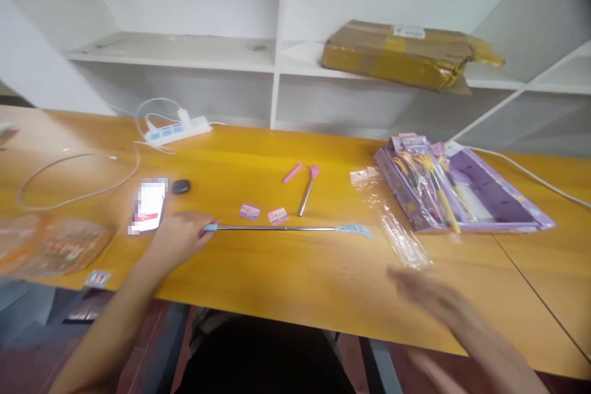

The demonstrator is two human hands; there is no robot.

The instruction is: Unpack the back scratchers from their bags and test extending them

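Note:
My left hand [184, 234] is closed round the blue handle of a telescopic back scratcher [277, 228]. Its metal rod is drawn out long and runs to the right, ending in a light blue claw head. On the right, my right hand [425, 292] is blurred by motion, close to some clear plastic sleeves [399, 231]; its fingers are too smeared to make out. Beyond the rod lies a short back scratcher [309, 191] with a pink claw, beside a loose pink handle piece [292, 173]. Two small printed cards [250, 212] rest between my left hand and these.
At the right stands a purple display box [517, 212] with several bagged back scratchers in it. A phone [150, 203], a small black object [180, 186], a power strip [178, 131] and a plastic bag [74, 246] are at the left. A taped carton [392, 52] sits on the shelf.

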